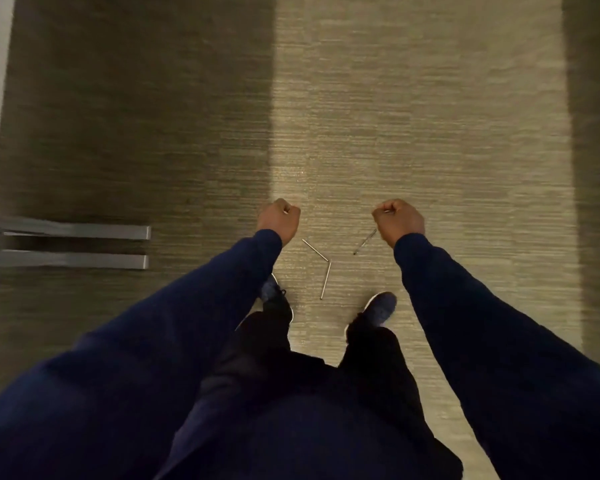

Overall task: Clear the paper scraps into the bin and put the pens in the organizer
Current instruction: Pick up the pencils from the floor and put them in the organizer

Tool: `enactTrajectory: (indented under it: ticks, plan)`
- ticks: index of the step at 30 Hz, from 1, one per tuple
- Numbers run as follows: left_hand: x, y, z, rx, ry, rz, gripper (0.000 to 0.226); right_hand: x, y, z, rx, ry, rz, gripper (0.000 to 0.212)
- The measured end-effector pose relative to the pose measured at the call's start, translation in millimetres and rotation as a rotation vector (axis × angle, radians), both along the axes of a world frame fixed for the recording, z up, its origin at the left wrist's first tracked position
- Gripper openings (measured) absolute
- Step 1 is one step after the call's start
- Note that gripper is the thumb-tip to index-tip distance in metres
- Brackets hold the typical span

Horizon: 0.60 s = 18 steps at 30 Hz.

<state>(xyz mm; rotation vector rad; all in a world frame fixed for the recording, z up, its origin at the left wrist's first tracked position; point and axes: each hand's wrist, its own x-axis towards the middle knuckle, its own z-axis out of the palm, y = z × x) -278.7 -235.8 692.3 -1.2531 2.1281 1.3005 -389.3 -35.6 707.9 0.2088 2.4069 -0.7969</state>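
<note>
The person stands on a carpet (395, 116) and looks straight down at it. Both arms, in dark blue sleeves, reach forward and down.

The left hand (280, 218) is curled into a fist, and something small and pale shows between its fingers; what it is cannot be told. The right hand (397, 218) is also closed into a fist, with a small pale thing at the fingers; it is too small to name.

Three thin pens lie on the lighter strip of the carpet, between the two hands and the shoes. The first pen (315, 250) lies slanted just below and right of the left hand. The second pen (325, 280) runs nearly upright, and its upper end meets the lower end of the first pen, so they form an angle. The third pen (365, 242) lies slanted just below and left of the right hand; its upper end is close to that hand, but whether they touch cannot be told.

The left shoe (270, 289) and the right shoe (380, 308) stand on the carpet below the pens. Two grey metal bars (73, 245) lie on the darker carpet, well apart to the left of the left hand.
</note>
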Motion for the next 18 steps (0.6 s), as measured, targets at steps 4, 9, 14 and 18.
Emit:
enactTrajectory:
  ticks: [4, 9, 14, 18]
  plan:
    - [-10, 25, -39, -0.001, -0.093, -0.001, 0.031, -24, 24, -41, 0.046, -0.065, 0.119, 0.014]
    - [-27, 72, -113, 0.025, -0.181, 0.080, 0.038, -63, 55, -112, 0.066, -0.150, 0.250, 0.022]
    - [-28, 123, -216, 0.078, -0.291, 0.083, 0.040, -89, 92, -210, 0.075, -0.246, 0.250, 0.023]
    - [-23, 151, -313, 0.089, -0.364, -0.009, 0.042, -101, 114, -301, 0.139, -0.285, 0.264, 0.031]
